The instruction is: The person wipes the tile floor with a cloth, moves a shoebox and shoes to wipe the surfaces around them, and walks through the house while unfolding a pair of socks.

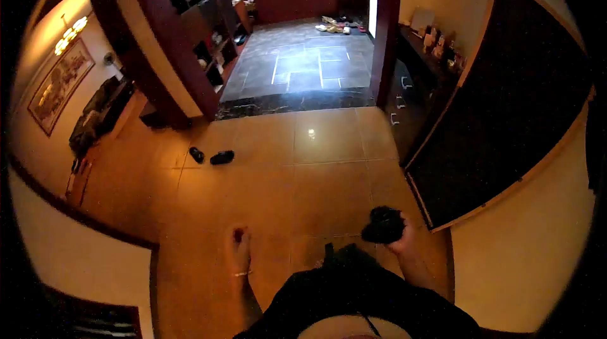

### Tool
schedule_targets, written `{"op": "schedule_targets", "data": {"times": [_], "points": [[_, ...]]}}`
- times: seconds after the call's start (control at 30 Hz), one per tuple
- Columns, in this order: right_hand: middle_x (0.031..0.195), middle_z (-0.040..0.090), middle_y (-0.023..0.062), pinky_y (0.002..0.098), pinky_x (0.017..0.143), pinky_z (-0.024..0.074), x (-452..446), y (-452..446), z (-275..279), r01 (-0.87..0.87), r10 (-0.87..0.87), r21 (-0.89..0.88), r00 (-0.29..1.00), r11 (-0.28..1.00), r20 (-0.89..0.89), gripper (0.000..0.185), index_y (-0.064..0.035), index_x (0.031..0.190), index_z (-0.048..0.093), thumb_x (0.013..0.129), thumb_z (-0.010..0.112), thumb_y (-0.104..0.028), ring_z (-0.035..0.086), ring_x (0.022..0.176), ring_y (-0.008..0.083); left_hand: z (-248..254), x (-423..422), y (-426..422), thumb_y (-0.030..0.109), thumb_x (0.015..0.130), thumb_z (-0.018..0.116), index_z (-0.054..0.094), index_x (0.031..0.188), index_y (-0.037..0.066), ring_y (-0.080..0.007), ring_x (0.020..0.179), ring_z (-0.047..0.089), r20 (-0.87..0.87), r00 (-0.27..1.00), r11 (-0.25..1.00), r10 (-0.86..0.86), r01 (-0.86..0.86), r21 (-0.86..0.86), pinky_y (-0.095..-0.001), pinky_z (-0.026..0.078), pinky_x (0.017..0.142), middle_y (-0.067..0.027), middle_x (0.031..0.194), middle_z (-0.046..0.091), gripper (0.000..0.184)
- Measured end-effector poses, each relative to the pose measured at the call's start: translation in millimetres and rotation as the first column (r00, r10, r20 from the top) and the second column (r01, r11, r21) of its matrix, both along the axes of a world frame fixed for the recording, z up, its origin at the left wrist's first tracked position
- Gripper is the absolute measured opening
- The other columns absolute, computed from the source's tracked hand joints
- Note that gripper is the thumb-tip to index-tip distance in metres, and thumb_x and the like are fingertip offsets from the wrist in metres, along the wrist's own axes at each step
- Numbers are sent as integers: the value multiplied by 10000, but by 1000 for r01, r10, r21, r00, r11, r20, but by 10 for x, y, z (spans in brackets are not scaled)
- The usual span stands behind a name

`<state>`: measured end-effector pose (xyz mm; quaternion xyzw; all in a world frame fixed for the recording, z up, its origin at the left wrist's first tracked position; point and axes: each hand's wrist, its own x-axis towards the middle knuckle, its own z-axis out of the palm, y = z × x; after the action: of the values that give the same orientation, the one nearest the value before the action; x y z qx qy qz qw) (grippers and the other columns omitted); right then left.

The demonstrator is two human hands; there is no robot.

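Note:
A dark, crumpled-looking bundle [383, 225] is in my right hand [403, 235], whose fingers wrap round its right side; what it is made of cannot be made out. My left hand [239, 249] is held up on the other side, over the tiled floor, with its fingers curled round a small dark reddish thing that is too small to name. A light band circles the left wrist. The two hands are well apart, in front of my dark clothing.
Two dark slippers [222, 157] lie on the tan floor [272, 181] ahead, left of centre. A grey tiled area with shoes [335, 26] lies beyond a dark threshold. On the right stand a dark cabinet [411, 95] and a large black framed panel [499, 98].

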<state>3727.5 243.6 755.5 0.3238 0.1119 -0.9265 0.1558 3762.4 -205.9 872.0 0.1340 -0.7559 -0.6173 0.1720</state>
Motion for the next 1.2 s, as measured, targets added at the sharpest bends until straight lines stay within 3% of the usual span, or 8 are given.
{"op": "schedule_targets", "data": {"times": [0.13, 0.2, 0.47, 0.67, 0.87, 0.93, 1.0, 1.2], "points": [[1162, 599, 145, 539, 988, 447, -642, 221, 248, 140, -187, -277, 971, 951, -148, 408, -81, 1214, 557, 885, 547, -323, 566, 1083, 344, 991, -1505, 469, 32, 891, 595, 613, 1082, 14, -158, 783, 568, -307, 896, 942, -322, 336, -9, -275, 467, 739, -83, 998, 627, 193], [1140, 609, 136, 522, 978, 458, -1066, 46, 551, 359, -389, 215, 914, 908, 119, 379, -82, 1180, 572, 878, 550, -311, 574, 1065, 335, 1314, -1952, 647, 60, 860, 639, 614, 1102, 19, -171, 754, 579, -531, 682, 831, -503, 551, -79, -272, 462, 684, -105, 976, 635, 247], [1142, 604, 122, 510, 982, 457, -3789, -109, 738, 211, -221, 121, 972, 970, 79, 314, -71, 1128, 598, 877, 571, -257, 583, 1041, 316, 2390, -4121, 1065, 117, 840, 655, 642, 1035, 50, -181, 679, 577, -802, -250, -130, -542, 968, -214, -276, 440, 586, -115, 883, 635, 206], [1071, 599, 138, 453, 929, 500, -6023, -687, 1067, -55, 72, 188, 994, 981, -83, 352, -37, 1178, 535, 888, 596, -227, 602, 943, 267, 2427, -5799, 1089, 170, 866, 644, 653, 1006, 70, -171, 652, 566, -812, -351, -251, -466, 933, -259, -274, 425, 560, -98, 842, 628, 172], [1048, 615, 144, 425, 933, 500, -7746, -1108, 937, -178, 154, -134, 973, 975, -173, 393, -10, 1200, 508, 891, 601, -235, 615, 938, 277, 2232, -7677, 782, 222, 891, 634, 664, 977, 90, -161, 626, 555, -861, -316, -175, -399, 948, -266, -272, 410, 535, -82, 801, 622, 160], [1085, 612, 159, 490, 909, 511, -8155, -1351, 1321, -122, 166, 206, 963, 971, -213, 354, 4, 1163, 546, 882, 591, -207, 610, 926, 319, 2281, -8308, 550, 240, 900, 630, 667, 967, 96, -158, 617, 551, -878, -297, -127, -375, 955, -268, -272, 406, 526, -77, 788, 620, 162], [1113, 626, 162, 557, 930, 478, -8678, -1065, 605, -31, 28, -50, 998, 998, -50, 338, 6, 1141, 597, 885, 546, -208, 600, 965, 364, 2376, -8889, 264, 257, 908, 627, 671, 957, 103, -154, 608, 547, -884, -292, -112, -365, 956, -270, -271, 401, 518, -71, 774, 618, 168], [1201, 598, 108, 501, 1013, 422, -9618, -597, 57, 307, -328, 191, 940, 932, 89, 404, -82, 1181, 587, 841, 617, -296, 564, 1093, 324, 2746, -10588, -80, 201, 910, 643, 654, 1068, 160, -159, 533, 506, -847, -362, -349, -389, 909, -229, -285, 354, 437, -72, 702, 577, 163]]}}
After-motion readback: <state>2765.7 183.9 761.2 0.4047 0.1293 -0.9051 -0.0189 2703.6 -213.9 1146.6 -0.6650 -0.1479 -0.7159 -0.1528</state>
